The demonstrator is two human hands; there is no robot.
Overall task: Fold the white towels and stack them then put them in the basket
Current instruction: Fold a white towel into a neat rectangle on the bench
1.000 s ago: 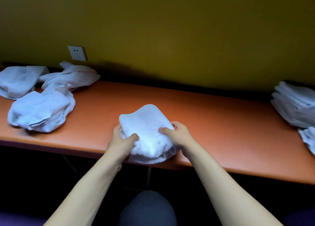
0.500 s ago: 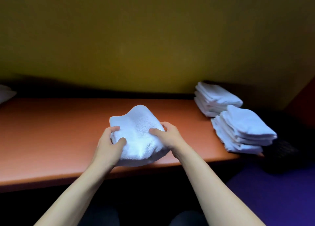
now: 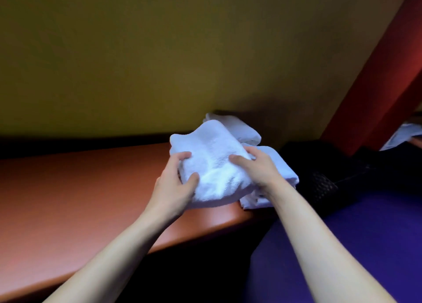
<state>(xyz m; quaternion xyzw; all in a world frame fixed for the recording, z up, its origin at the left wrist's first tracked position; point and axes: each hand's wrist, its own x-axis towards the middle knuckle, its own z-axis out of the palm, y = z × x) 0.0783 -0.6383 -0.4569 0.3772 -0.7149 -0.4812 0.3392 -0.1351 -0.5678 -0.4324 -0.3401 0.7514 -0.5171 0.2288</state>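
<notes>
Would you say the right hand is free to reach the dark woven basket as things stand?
Probably not yet: the right hand and left hand both grip the folded towel; the basket lies unobstructed past the nearer stack.

Folded towel (image 3: pixel 212 165), gripped by left hand (image 3: pixel 173 186) and right hand (image 3: pixel 258 167), carried right along the counter (image 3: pixel 80 188); now overlaps the near stack (image 3: pixel 280 165). Far stack (image 3: pixel 237 129) now partly hidden behind it.

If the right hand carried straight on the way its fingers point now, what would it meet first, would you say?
Beyond the folded towel that the right hand grips, probably the rear towel stack, though depth is unclear.
</notes>
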